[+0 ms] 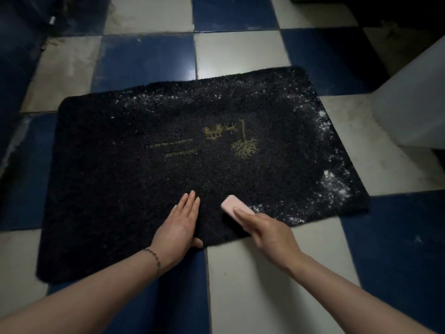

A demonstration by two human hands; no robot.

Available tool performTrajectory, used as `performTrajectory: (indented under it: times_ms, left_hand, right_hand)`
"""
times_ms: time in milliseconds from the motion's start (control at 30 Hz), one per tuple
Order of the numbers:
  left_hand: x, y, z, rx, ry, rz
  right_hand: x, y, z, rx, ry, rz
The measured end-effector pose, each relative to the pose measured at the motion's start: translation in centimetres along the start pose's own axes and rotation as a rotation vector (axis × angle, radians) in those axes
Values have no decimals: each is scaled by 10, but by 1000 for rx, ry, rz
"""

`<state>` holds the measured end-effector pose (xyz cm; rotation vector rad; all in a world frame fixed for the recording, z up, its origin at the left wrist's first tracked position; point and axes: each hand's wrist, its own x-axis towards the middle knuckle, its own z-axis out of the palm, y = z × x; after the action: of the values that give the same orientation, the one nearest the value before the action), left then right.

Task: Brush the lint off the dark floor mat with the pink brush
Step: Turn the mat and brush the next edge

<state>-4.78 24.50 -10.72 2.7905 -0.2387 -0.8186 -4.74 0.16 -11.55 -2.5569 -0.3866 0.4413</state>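
Mat position: the dark floor mat (168, 179) lies flat on the checkered tile floor (240, 51) in front of me, its long axis running left to right and skewed, so the right end sits farther from me than the left.
Brush position: the pink brush (232, 205) rests on the mat close to the near edge, right of centre, its long axis pointing up and to the left, away from my wrist.
Right grip: my right hand (267, 231) grasps the brush from behind, fingers laid along its back; only the front end of the brush shows.
Left grip: my left hand (179, 225) is released, fingers straight and flat on the mat, thumb hooked at the near edge. I judge it is pinning the mat.
Lint location: white lint (334, 182) is thick along the right edge and the near right corner, thinner along the far edge. A streak begins just beside the brush on its right.
Controlling relation: the lint lies to the right of the brush and beyond it; the right hand is the nearer one.
Next move, judged: strokes should work rightward toward that corner.
Risk, judged: the mat may creep if the left hand lifts.
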Motion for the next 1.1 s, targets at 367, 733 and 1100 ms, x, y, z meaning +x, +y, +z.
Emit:
performTrajectory:
  times_ms: [367, 733, 1100]
  left_hand:
    - [0, -1, -2, 40, 40, -6]
    - [2, -1, -3, 70, -27, -43]
    - [-9, 36, 13, 30, -55, 29]
  right_hand:
    - [-12, -23, 11, 114, -20, -14]
    - [-21, 10, -2, 20, -22, 63]
    - [-21, -9, 0, 211, 36, 82]
